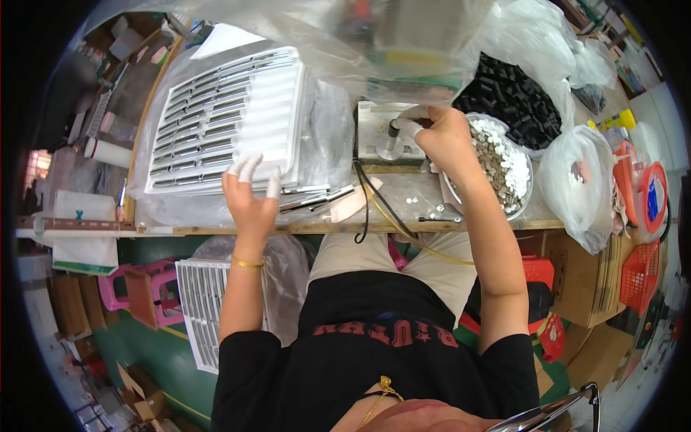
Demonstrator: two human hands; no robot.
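Observation:
My right hand (448, 140), with white finger cots on its fingertips, is closed around a short black cylindrical piece (393, 129). That piece sits above a shiny round metal base (389, 150) on a pale metal fixture (368, 129). Over the near edge of a white ribbed tray (277, 108), my left hand (249, 198) hovers with its cot-covered fingers apart and nothing between them. Rows of chrome tubes (205, 119) lie in that tray. Beside the left hand, several loose metal rods (317, 198) rest on the table.
A bowl (531, 189) of small silver and white discs stands by my right forearm. Behind it, a bag holds many black cylindrical pieces (511, 101). Clear plastic (403, 50) hangs over the fixture. A cable (366, 209) loops over the table edge (324, 228). Another tube tray (205, 309) is below left.

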